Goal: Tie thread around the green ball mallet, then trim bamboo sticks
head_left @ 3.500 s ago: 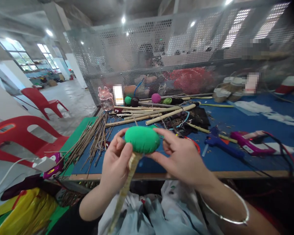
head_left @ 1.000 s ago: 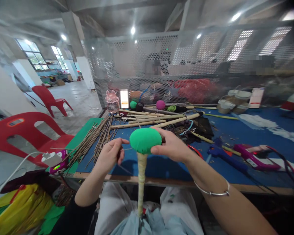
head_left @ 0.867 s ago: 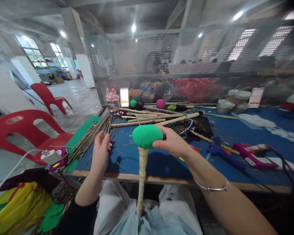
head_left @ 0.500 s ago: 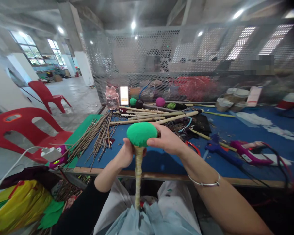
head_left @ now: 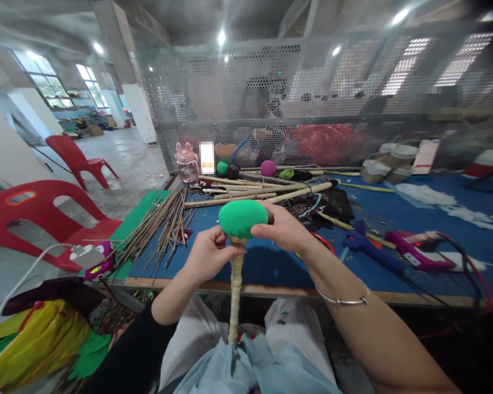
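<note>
A green cloth-covered pad [head_left: 243, 218] tops an upright stick wrapped in pale yellowish tape [head_left: 235, 295], whose lower end stands between the person's thighs at a light blue cloth [head_left: 230, 372]. Fingers curled, my left hand [head_left: 211, 253] closes at the neck just under the pad, its thumb lying across the stick. At the pad's right side my right hand [head_left: 281, 230] grips the edge, thumb in front and the other fingers behind, mostly hidden. A silver bangle [head_left: 345, 301] circles the right wrist.
Thin twigs [head_left: 156, 230] and longer peeled sticks [head_left: 263, 194] lie across the blue tabletop [head_left: 263, 273]. On the right are a blue glue gun [head_left: 370, 254] and a purple power strip [head_left: 419, 251]. A pink bottle [head_left: 187, 164] stands before the perforated metal screen [head_left: 230, 82]; red chairs [head_left: 53, 219] are left.
My left hand has shifted from under the pad to its left, bringing the thumb across the neck. The green pad has moved slightly right and up, with my right hand still on it.
</note>
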`<state>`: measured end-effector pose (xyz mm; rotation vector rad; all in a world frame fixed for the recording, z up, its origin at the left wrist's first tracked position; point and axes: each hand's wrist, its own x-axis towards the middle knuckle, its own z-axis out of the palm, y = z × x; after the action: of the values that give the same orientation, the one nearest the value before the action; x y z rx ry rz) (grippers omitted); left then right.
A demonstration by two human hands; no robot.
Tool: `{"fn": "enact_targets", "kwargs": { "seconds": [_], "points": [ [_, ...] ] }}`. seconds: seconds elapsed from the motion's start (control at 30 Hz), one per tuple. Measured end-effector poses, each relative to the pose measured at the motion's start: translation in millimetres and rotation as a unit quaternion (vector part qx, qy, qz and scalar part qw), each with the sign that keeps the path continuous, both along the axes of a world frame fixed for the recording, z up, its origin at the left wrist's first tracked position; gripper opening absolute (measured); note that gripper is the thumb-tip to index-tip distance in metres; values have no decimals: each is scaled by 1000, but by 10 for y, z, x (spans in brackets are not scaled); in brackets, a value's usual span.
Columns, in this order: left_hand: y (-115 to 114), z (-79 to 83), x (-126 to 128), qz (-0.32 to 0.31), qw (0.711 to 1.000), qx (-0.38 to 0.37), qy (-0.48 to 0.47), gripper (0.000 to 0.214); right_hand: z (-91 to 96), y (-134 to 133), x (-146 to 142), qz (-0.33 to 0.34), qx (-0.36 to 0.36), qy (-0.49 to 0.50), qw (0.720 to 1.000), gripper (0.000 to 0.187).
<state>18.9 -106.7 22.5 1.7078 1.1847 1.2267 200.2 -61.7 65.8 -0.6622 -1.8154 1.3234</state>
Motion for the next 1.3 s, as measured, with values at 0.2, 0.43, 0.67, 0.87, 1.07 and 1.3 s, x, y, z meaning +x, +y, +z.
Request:
{"fn": "enact_targets", "kwargs": {
  "seconds": [0.2, 0.43, 0.67, 0.87, 1.07, 1.3],
  "points": [
    [-140, -12, 161, 111, 993, 51, -12, 39, -89, -250, 65, -144, 53, -138, 978, 47],
    [-141, -111, 303, 202, 962, 166, 79, 38, -220, -707, 220, -209, 130, -224, 943, 29],
    [-118, -132, 349, 228, 961, 152, 30, 35, -183, -625, 308, -224, 138, -201, 944, 30],
    [-145, -130, 257, 180, 981, 67, -18, 43, -276, 41, 381, -173, 177, -270, 931, 33],
    [-157, -118, 446, 138, 989, 37, -42, 42, 510, 874, -151, -52, 408, -452, 792, 21],
    [-199, -64, 468, 121, 989, 11, -78, 39, 826, -164, -737, -11, 517, -470, 715, 21]
  ]
}}
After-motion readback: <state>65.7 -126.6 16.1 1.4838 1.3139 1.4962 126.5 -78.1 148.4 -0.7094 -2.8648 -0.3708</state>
